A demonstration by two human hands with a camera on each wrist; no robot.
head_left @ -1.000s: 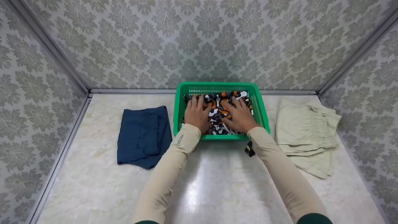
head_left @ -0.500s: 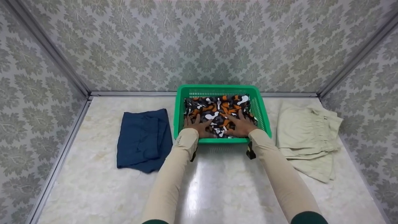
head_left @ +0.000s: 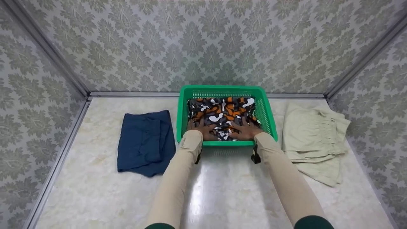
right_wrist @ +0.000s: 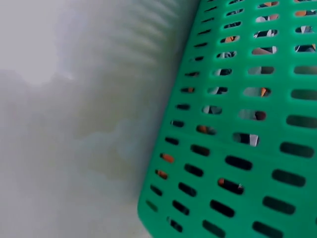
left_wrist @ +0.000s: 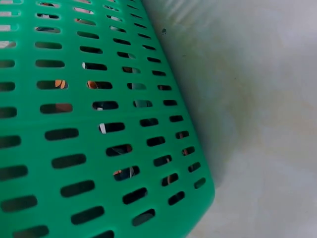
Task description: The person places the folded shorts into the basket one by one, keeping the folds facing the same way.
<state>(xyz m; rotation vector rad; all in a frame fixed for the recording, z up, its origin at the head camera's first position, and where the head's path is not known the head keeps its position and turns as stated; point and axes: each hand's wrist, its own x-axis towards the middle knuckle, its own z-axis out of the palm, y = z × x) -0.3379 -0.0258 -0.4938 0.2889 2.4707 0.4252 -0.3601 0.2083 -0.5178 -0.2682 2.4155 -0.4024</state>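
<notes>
A green plastic basket [head_left: 227,143] with slotted walls stands against the back wall. Inside it lies a camouflage-patterned cloth garment [head_left: 219,109] in black, orange, grey and white. My left hand [head_left: 203,130] rests on the near left part of the cloth, fingers spread. On the near right part my right hand [head_left: 244,130] lies the same way, fingers spread. Both wrists cross the basket's front rim. In the left wrist view the slotted basket wall [left_wrist: 79,119] hides the hand; the right wrist view likewise shows only the basket wall [right_wrist: 237,158] and the tabletop.
Dark blue folded shorts [head_left: 141,143] lie left of the basket. Beige shorts [head_left: 314,136] with a gathered waistband lie to its right. Patterned panels enclose the pale table [head_left: 222,197] at the back and both sides.
Both hands have slid back toward the basket's front rim, uncovering more of the patterned cloth. Over the last half second they have hardly moved. The basket and both pairs of shorts stay put.
</notes>
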